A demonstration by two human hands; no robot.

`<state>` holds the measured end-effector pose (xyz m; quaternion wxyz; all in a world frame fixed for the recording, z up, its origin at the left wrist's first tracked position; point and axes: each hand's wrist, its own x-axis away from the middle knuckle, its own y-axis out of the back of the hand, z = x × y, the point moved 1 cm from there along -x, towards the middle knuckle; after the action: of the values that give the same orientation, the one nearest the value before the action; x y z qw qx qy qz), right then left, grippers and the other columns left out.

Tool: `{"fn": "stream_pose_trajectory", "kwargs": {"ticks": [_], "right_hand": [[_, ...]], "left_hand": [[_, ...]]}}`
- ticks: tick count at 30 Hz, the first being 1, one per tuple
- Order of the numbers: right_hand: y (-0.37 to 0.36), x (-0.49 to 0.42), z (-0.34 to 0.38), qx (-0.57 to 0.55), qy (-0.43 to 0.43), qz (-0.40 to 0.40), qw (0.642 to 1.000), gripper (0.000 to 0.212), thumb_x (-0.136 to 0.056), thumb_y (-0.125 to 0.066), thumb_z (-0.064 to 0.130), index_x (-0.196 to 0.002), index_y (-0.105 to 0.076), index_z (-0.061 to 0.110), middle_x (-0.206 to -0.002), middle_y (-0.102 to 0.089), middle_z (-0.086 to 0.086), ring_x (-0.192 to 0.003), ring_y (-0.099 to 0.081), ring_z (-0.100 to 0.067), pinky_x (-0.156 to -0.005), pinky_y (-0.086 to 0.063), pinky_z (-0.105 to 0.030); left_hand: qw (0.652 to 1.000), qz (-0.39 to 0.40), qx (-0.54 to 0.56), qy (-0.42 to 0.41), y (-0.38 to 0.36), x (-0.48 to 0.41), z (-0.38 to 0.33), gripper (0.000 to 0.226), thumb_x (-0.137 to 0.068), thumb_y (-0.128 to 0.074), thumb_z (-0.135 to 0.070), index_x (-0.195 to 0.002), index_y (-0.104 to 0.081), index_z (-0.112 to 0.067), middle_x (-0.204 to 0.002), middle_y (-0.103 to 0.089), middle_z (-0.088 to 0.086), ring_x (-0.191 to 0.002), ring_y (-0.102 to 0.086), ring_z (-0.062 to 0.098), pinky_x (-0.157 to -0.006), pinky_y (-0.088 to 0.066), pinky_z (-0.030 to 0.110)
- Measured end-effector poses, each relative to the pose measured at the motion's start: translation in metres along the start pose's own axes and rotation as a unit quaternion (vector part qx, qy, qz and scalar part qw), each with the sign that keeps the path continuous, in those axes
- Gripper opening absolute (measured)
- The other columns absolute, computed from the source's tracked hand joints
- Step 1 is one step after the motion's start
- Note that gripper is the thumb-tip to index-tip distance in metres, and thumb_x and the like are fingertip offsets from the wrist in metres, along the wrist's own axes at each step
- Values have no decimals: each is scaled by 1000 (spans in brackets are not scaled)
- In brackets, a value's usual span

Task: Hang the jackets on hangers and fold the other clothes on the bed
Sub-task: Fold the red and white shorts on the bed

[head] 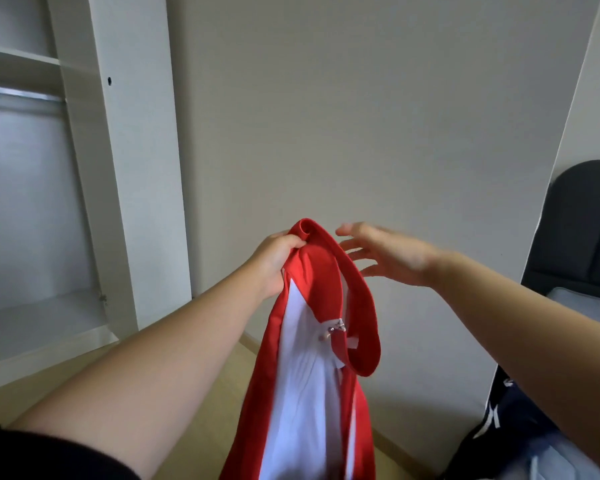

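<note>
A red jacket [321,278] with a white lining and a zip hangs in front of me, held up in the air. My left hand [274,261] grips it at the top, near the collar, fingers curled round the red fabric. Just right of the collar, my right hand [388,254] hovers with fingers spread and straight, holding nothing, slightly blurred. The jacket's lower part runs out of the bottom of the frame.
An open white wardrobe [125,168] with a shelf and a metal rail [21,93] stands at the left. A plain wall is ahead. At right are a dark headboard [586,220], the bed's edge and dark blue clothing [510,420].
</note>
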<state>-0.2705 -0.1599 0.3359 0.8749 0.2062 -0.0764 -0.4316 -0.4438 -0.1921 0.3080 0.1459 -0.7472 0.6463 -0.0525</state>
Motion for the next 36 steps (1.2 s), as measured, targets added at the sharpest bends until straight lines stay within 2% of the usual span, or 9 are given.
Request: {"fn": "stream_pose_trajectory", "kwargs": {"ticks": [4,7,10,14,17,22,25,29,36], "right_hand": [[-15,2,-11,203,19,-53,977,16,-80,-61,2,-87,-60,16,-84,-63,0,-79,-59,-16,-70,-47,-24],[-15,-2,-15,178,12,-157,971,15,-89,-55,4,-78,-64,7,-67,-55,-4,-60,-48,-16,-55,-38,-25],[-12,-10,-4,73,9,-230,970,21,-91,-50,7,-76,-64,5,-62,-47,-6,-51,-40,-16,-45,-33,-20],[-22,-25,16,90,27,-257,962,24,-87,-46,3,-89,-63,-12,-71,-51,-10,-60,-42,-19,-50,-33,-25],[-26,-29,28,93,54,-255,961,23,-87,-47,2,-85,-68,-4,-68,-58,-9,-59,-49,-19,-47,-39,-21],[-10,-21,34,222,100,-234,941,15,-87,-56,6,-84,-71,5,-70,-60,-5,-67,-52,-18,-58,-40,-23],[6,-11,23,447,43,-171,877,8,-86,-61,11,-84,-67,6,-66,-54,-3,-73,-48,-23,-62,-31,-23],[16,-5,0,529,-70,-127,836,20,-79,-49,-1,-88,-67,0,-85,-66,-17,-71,-52,-25,-59,-38,-25],[26,-4,-14,431,-138,-229,862,23,-67,-36,0,-48,-49,6,-29,-47,-3,-29,-44,-14,-38,-35,-17]], "left_hand": [[1000,9,-16,24,2,2,-7,26,-87,-38,2,-71,-55,-8,-53,-59,6,-45,-57,14,-51,-46,19],[999,-14,-30,43,13,0,-15,28,-86,-37,0,-66,-53,-10,-55,-55,6,-51,-52,18,-55,-42,23],[975,-61,-212,17,30,-6,-23,25,-85,-35,0,-67,-46,-14,-66,-43,6,-57,-40,18,-56,-32,25],[955,132,-263,32,20,3,-34,30,-98,-36,-37,-87,-59,-23,-76,-58,-7,-69,-55,7,-67,-44,24],[890,117,-438,-46,12,3,-34,7,-85,-65,-24,-91,-62,-23,-80,-66,-8,-73,-64,10,-66,-50,20],[778,-9,-619,-103,20,-10,-38,26,-82,-58,-4,-58,-50,-12,-57,-49,1,-52,-48,17,-46,-37,21],[746,-42,-646,-155,24,-15,-48,18,-82,-53,-2,-67,-62,-6,-64,-58,12,-58,-51,23,-54,-44,24],[662,-68,-715,-214,17,-16,-46,25,-74,-49,2,-81,-68,-12,-83,-63,9,-77,-54,27,-66,-46,30],[525,-117,-826,-169,26,-19,-32,17,-72,-50,3,-78,-55,-13,-70,-45,4,-72,-48,29,-61,-37,28]]}}
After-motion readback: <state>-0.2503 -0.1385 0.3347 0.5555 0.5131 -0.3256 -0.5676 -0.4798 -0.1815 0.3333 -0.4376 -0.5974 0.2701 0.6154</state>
